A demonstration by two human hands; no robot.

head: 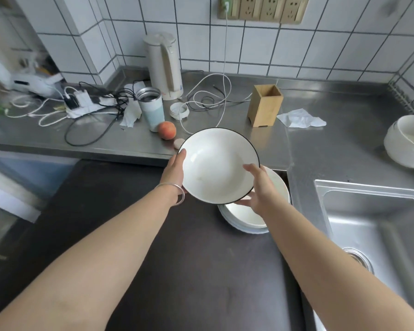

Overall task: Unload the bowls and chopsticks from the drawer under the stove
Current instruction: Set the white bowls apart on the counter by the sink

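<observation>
I hold a white bowl with a thin black rim (215, 163) in both hands, tilted toward me above the dark stove top (153, 247). My left hand (173, 169) grips its left edge, and my right hand (261, 187) grips its lower right edge. Just below it, a stack of white bowls (244, 218) rests on the stove top's right side, partly hidden by my right hand. An empty wooden chopstick holder (264, 105) stands on the steel counter behind. No chopsticks or drawer are in view.
On the steel counter (332, 130) are a peach (167, 130), a tumbler (151, 108), a white kettle (164, 65), tangled cables and a power strip (81, 101), and a crumpled tissue (300, 119). A white pot (406, 142) sits far right above the sink (378, 225).
</observation>
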